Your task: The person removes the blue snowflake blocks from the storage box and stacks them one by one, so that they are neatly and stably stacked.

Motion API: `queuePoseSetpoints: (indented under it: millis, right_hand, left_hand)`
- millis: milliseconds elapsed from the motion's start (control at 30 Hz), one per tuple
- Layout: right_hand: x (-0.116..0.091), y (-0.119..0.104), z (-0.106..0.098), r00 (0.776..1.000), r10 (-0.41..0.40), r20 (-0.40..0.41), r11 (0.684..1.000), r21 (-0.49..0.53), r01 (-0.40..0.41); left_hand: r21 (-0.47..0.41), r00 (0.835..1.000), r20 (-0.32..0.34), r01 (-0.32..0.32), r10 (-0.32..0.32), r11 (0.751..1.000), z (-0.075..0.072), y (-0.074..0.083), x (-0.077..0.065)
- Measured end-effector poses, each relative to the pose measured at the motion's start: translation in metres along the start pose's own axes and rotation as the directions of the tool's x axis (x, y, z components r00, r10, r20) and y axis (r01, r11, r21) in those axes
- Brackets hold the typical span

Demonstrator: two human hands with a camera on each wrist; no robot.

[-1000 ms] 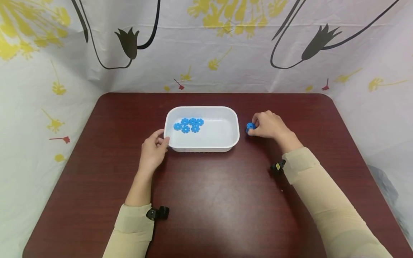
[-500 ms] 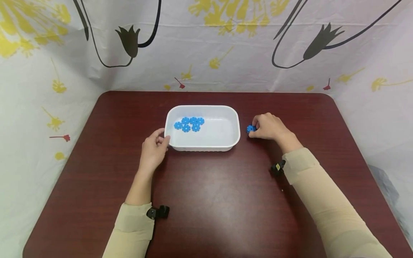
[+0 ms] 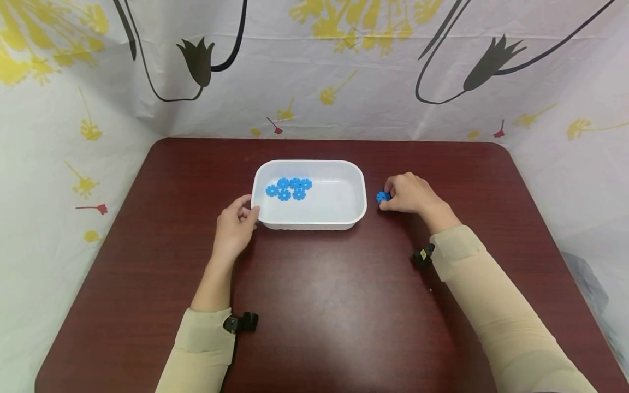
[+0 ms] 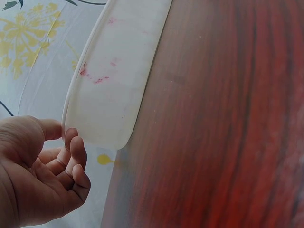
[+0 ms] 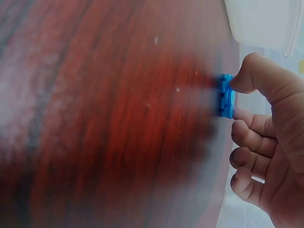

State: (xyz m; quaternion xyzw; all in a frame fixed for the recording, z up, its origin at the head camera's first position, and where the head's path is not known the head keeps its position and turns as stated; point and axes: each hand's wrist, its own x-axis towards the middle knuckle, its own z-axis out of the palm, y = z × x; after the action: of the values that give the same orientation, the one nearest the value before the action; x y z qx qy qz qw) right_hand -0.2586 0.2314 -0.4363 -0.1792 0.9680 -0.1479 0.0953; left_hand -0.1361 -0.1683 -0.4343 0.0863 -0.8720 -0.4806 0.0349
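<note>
A white plastic tray (image 3: 339,202) stands on the table, with several blue flower-shaped discs (image 3: 284,195) lying flat in its left half. My left hand (image 3: 233,229) pinches the rim at the tray's near left corner; in the left wrist view the thumb (image 4: 51,129) is on the rim and the fingers curl beneath it. Right of the tray, my right hand (image 3: 408,192) pinches a blue flower-shaped disc (image 3: 383,197) low at the tabletop. Seen edge-on in the right wrist view, the blue piece (image 5: 228,96) looks layered; whether it is two stacked discs I cannot tell.
The dark red-brown table (image 3: 314,289) has rounded far corners. A white cloth (image 3: 383,109) with yellow and grey flower prints hangs behind it and at both sides. Each sleeve cuff carries a small black camera (image 3: 241,323).
My right hand has lowered slightly, and the blue disc that was tilted a little above the table now lies flat at the tabletop. The left hand stays at the tray's corner.
</note>
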Motion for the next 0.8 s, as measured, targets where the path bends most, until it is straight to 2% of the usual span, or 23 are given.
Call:
queuePoseSetpoints:
  millis: [400, 600, 800]
  right_hand:
    - [-0.001, 0.001, -0.002, 1.0, 0.004, -0.007, 1.0, -0.001, -0.004]
    - [0.0, 0.002, -0.007, 0.994, 0.0, -0.106, 1.0, 0.009, 0.001]
    - [0.003, -0.003, -0.012, 0.981, -0.032, -0.193, 0.996, 0.079, 0.048]
  left_hand:
    - [0.002, 1.0, -0.003, 0.001, -0.001, 1.0, 0.0, 0.001, -0.001]
    - [0.0, 1.0, 0.0, 0.014, -0.014, 1.0, 0.0, 0.002, 0.0]
    - [-0.009, 1.0, -0.004, 0.015, -0.015, 1.0, 0.0, 0.003, -0.001]
